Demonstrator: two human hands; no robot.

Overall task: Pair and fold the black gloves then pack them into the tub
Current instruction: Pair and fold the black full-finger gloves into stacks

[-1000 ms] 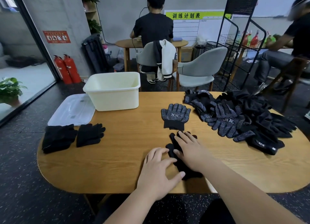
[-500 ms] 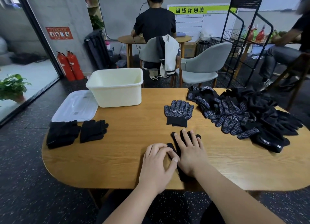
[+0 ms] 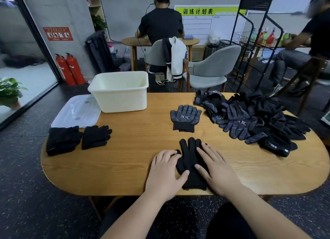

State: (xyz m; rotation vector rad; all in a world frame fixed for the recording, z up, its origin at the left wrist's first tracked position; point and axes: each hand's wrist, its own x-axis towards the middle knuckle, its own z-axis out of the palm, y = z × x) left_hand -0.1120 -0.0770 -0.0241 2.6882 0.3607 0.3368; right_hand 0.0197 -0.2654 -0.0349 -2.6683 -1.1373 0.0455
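- Black knit glove pair (image 3: 189, 160) lies flat on the wooden table (image 3: 142, 149) between the two hands, with the cuff toward the person and the fingers pointing away. I cannot tell whether two gloves are stacked there or only one.
- The left hand (image 3: 166, 169) presses on the glove's left edge and the right hand (image 3: 217, 169) on its right edge. Both palms are down with fingers stretched out. Neither hand is gripping or pinching anything.
- This looks like smoothing and squaring up before the fold.
- Flat palms hold the cloth only by friction. If either hand slides sideways, the upper layer could creep off the lower one and the fold would come out crooked.
- The cuff sits close to the table's near edge, right under the wrists. Dragging the glove backward could pull it off the table.
- A dotted glove pair (image 3: 185, 116) lies just beyond the fingertips. An overlong forward sweep could knock it out of line.
- The unsorted pile (image 3: 259, 120) sits ahead and to the right of the right hand. Its loose fingers could snag on a wide reach.
- The tub (image 3: 121, 101) stands well ahead and to the left of the left hand. A loosely folded pair could open up while being carried that far.
- Folded gloves (image 3: 62, 140) lie out to the left of the left hand, beside the lid (image 3: 76, 111).
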